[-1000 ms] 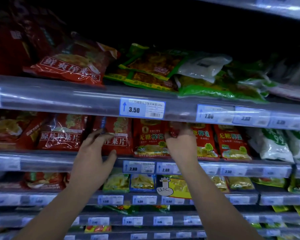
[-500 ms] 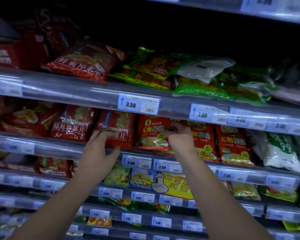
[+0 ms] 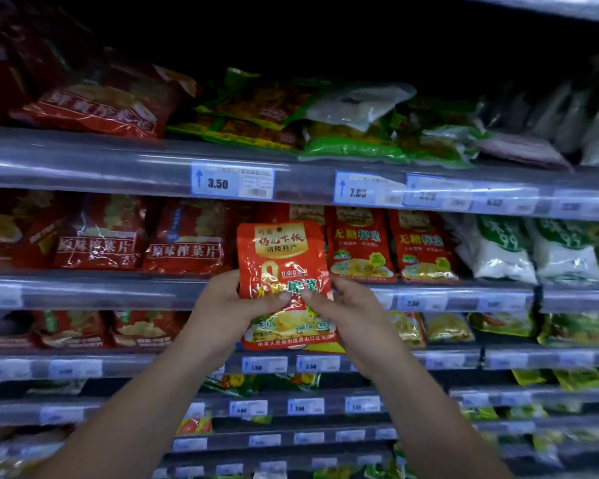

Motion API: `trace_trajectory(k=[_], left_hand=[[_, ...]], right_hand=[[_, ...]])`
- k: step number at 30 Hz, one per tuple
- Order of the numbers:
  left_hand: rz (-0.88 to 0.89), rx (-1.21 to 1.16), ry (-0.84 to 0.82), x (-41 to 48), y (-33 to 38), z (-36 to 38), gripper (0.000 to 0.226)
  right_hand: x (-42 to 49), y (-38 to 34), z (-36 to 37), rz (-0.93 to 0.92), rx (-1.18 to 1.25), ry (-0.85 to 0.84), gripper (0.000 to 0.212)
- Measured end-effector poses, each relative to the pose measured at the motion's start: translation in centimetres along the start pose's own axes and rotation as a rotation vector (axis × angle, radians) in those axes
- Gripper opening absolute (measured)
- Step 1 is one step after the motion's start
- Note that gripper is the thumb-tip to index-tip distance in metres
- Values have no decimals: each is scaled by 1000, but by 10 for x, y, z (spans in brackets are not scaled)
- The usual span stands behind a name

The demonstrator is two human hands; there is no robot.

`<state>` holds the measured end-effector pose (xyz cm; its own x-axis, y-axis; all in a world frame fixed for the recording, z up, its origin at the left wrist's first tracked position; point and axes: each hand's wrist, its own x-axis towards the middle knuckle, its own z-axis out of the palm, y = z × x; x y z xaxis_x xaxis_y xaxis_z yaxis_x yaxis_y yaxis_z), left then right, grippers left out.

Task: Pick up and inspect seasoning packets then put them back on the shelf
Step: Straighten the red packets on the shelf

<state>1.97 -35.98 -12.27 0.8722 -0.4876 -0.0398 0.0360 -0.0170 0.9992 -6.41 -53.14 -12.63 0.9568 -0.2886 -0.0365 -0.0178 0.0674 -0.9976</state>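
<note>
Both bare forearms reach up and forward, the left hand and right hand raised side by side, thumbs pinched inward, tips nearly meeting.

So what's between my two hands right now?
In the head view, the red seasoning packet sits between the left hand and right hand, both gripping it.

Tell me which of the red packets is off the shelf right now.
The bright red packet held upright in front of the shelf, pinched between left hand and right hand. The other red packets sit behind the rail.
</note>
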Motion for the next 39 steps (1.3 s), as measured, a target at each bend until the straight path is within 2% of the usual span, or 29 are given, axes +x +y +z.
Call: trace_trajectory(k=[4, 7, 9, 11, 13, 15, 17, 21, 23, 27, 30, 32, 34, 36, 39], left_hand=[[-69, -181, -138, -7, -7, -8, 31], [-80, -102, -190, -13, -7, -19, 31], [-50, -63, -137, -17, -2, -22, 32], [7, -89, -8, -16, 1, -26, 34], [47, -89, 83, -13, 5, -32, 25], [31, -113, 87, -11, 7, -36, 15], [-25, -207, 57, -11, 10, -37, 25], [-119, -355, -80, -11, 14, -39, 24], [-135, -373, -92, -8, 13, -41, 27], [-132, -372, -24, -2, 15, -43, 32], [-157, -452, 38, 5, 14, -45, 49], [-125, -365, 63, 7, 11, -42, 50], [-51, -139, 142, 9, 6, -36, 38], [108, 175, 224, 9, 2, -33, 34], [331, 537, 238, 14, 1, -28, 43]], right_hand=[[-14, 3, -8, 57, 77, -31, 27], [-23, 7, -6, 69, 73, -36, 35], [-29, 9, -3, 76, 33, -44, 39], [-34, 12, 0, 65, -39, -80, 39], [-36, 14, 2, 54, -74, -99, 40], [-38, 15, 0, 43, -62, -102, 41], [-39, 15, -5, 31, -21, -99, 40], [-37, 16, -16, 50, 44, -132, 52], [-35, 15, -16, 73, 47, -123, 45], [-28, 12, -15, 84, -5, -43, 13], [-18, 15, -13, 80, -12, 91, 11], [-10, 14, -7, 57, 24, 171, 13], [3, 8, 2, -4, -22, 226, 19], [21, 0, 9, -74, -145, 280, 19], [53, -13, 16, -180, -327, 348, 15]])
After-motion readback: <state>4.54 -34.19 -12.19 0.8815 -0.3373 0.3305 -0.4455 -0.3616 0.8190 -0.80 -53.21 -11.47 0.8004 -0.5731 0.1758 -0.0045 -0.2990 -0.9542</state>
